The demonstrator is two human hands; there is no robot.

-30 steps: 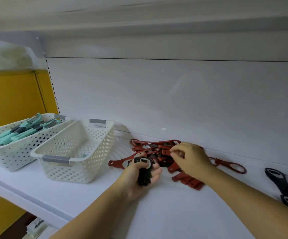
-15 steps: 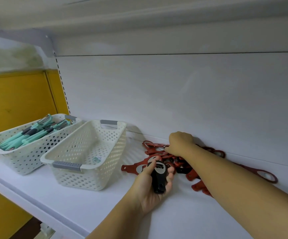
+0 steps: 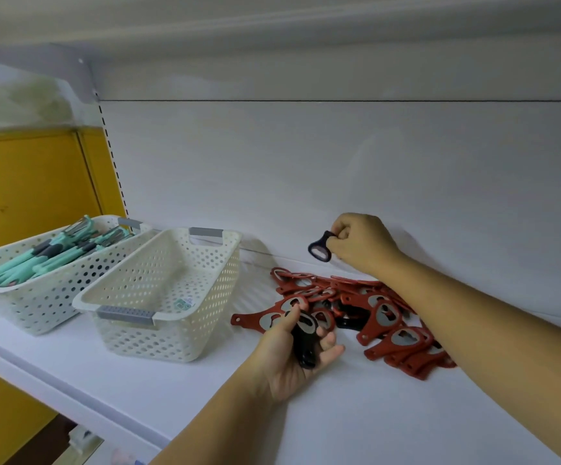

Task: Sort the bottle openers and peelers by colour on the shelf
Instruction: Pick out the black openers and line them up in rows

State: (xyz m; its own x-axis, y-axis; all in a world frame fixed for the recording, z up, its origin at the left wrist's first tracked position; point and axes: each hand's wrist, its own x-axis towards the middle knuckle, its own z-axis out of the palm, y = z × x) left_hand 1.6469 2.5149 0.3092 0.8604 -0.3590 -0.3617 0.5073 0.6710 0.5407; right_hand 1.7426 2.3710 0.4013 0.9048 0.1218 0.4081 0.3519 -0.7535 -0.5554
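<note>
**A:** What's furthest left?

**B:** A yellow panel [image 3: 20,182]. In front of it, the white shelf [image 3: 104,380] carries a perforated white basket [image 3: 17,297] full of teal peelers [image 3: 54,253]. Their grey-tipped handles point toward the front edge.

**A:** And beside it?

**B:** A second white basket [image 3: 144,337], just beside the first and angled the same way. It has grey handles, and a small sticker shows on its floor.

**A:** Where's the left hand?

**B:** The left hand [image 3: 289,367] is right of that basket, low over the shelf with the palm turned up. Its fingers and thumb are curled round a black bottle opener [image 3: 306,344], which lies across the palm.

**A:** The red ones?

**B:** The red bottle openers [image 3: 383,317] lie in a loose heap on the shelf, from just behind the left hand across to under the right forearm. Something black shows among them, but I cannot tell what it is.

**A:** And the right hand?

**B:** The right hand [image 3: 363,243] is raised above the back of the heap, close to the white rear wall. Its fingertips pinch a second black opener [image 3: 319,250] by the handle. The opener's ringed head points left, clear of the pile.
</note>
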